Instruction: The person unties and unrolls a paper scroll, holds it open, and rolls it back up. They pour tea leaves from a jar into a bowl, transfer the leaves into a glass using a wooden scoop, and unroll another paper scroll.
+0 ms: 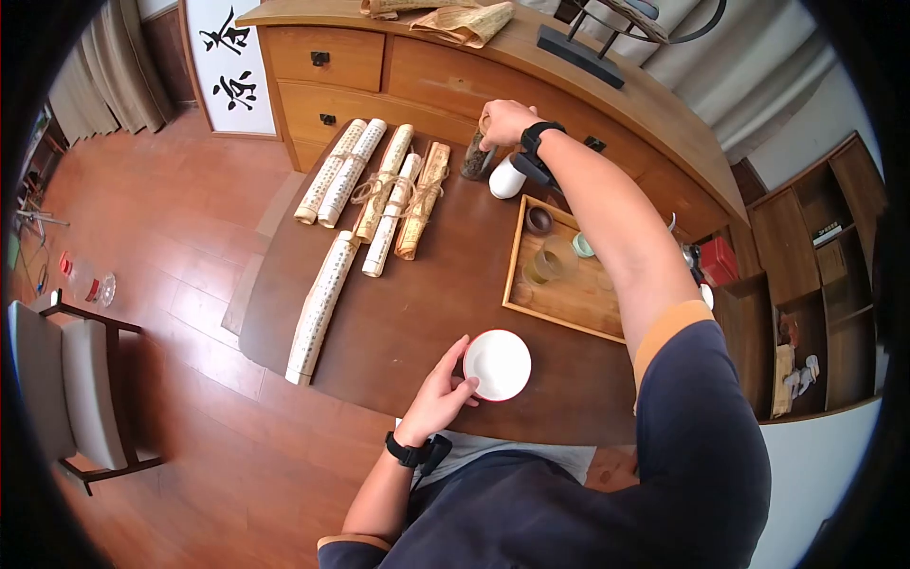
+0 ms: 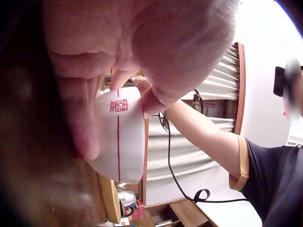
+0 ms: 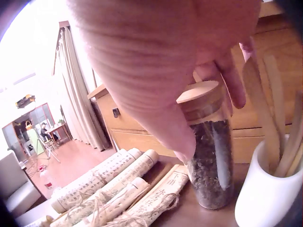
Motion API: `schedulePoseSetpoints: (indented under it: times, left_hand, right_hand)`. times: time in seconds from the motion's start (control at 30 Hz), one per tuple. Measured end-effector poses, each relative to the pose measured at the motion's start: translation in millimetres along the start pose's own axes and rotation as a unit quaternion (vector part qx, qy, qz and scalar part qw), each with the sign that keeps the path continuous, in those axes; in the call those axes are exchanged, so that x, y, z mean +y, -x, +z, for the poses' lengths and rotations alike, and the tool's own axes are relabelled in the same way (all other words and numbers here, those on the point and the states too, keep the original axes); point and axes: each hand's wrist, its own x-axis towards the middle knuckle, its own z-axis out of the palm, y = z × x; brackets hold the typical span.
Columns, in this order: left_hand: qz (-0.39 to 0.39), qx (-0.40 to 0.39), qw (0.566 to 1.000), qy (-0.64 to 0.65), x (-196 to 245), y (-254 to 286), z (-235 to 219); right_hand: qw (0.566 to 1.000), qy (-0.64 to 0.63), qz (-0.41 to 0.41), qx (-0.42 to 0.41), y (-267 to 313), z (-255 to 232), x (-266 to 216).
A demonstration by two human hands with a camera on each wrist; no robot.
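A white bowl [image 1: 499, 366] with a red rim is near the table's front edge, facing up. My left hand [image 1: 439, 397] holds its left side, thumb at the rim and fingers along the outer wall. In the left wrist view the bowl [image 2: 123, 146] shows a red line and a red character. Across the table, my right hand [image 1: 510, 125] grips a glass jar [image 3: 210, 165] of dark dried leaves around its upper part, just below a pale wooden lid [image 3: 199, 91]. The jar stands upright beside a white cup [image 3: 267, 189] holding flat wooden sticks.
Several tied paper scrolls [image 1: 387, 180] lie on the left of the table [image 1: 427, 313], with one more scroll [image 1: 322, 308] nearer the front. Under my right forearm sits a wooden tray [image 1: 569, 318] with a glass pitcher [image 1: 543, 266] and small cups. A wooden cabinet [image 1: 445, 66] stands behind.
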Motion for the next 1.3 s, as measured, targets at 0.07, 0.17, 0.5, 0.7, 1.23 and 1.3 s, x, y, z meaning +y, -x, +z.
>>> schedulePoseSetpoints:
  times: [0.07, 0.17, 0.5, 0.7, 1.23, 1.3]
  left_hand:
    - [-0.003, -0.006, 1.0, -0.004, -2.4, -1.4, -2.4]
    - [-0.011, -0.019, 1.0, -0.015, -0.7, -0.3, -1.2]
    - [-0.047, -0.174, 0.977, -0.112, -8.2, -14.1, 30.6]
    - [-0.027, -0.188, 0.975, -0.113, -37.1, -22.8, 86.1]
    - [0.335, 0.022, 0.816, -0.47, 72.1, -42.6, 146.3]
    - [0.294, 0.021, 0.835, -0.463, 61.2, -47.2, 144.1]
  right_hand:
    - [0.999, -0.016, -0.016, 0.035, 8.5, -8.5, -0.9]
    - [0.991, -0.051, -0.086, 0.094, 31.3, -31.9, 3.0]
    - [0.955, -0.175, -0.236, 0.036, 277.2, -85.5, 25.0]
    - [0.947, -0.188, -0.253, 0.054, 369.1, -49.1, 65.5]
    - [0.93, -0.296, -0.206, 0.077, 411.7, 33.3, 59.6]
    - [0.919, -0.34, -0.183, 0.077, 414.0, 35.9, 53.7]
